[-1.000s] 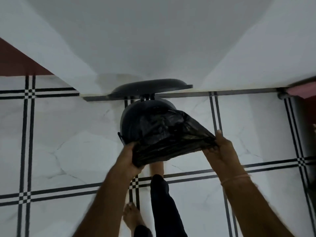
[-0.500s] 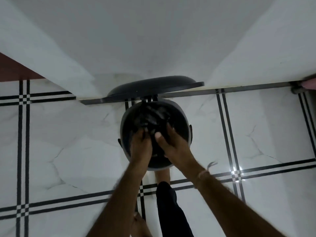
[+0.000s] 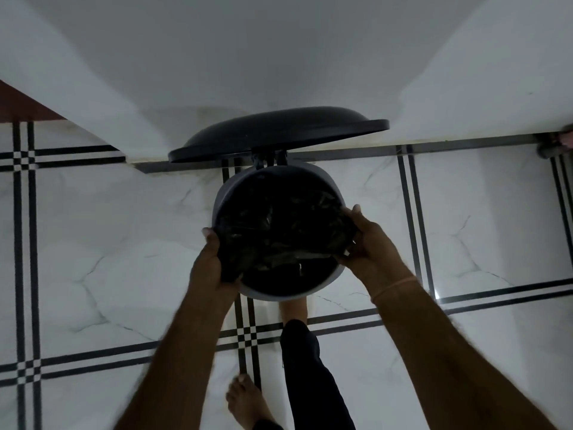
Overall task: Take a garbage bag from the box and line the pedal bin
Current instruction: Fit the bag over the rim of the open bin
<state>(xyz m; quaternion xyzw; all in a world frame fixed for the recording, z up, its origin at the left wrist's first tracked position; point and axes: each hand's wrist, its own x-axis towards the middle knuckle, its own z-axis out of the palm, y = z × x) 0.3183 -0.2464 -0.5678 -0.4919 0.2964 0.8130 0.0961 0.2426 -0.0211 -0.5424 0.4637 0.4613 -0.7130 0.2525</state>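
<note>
Black garbage bag (image 3: 279, 234) sits mostly inside the open pedal bin (image 3: 336, 276), mouth bunched across the opening, not yet folded over the rim. Left hand (image 3: 214, 262) pinches the bag edge at the bin's left rim; right hand (image 3: 369, 246) grips the edge at the right rim. Film looks thin, light, limp and slippery, likely to tear if yanked; best held at the mouth hem, on opposite sides. Lid (image 3: 279, 135) stands up, a foot (image 3: 294, 308) apparently on the pedal. Bin contents besides the bag: cannot tell, too dark.
</note>
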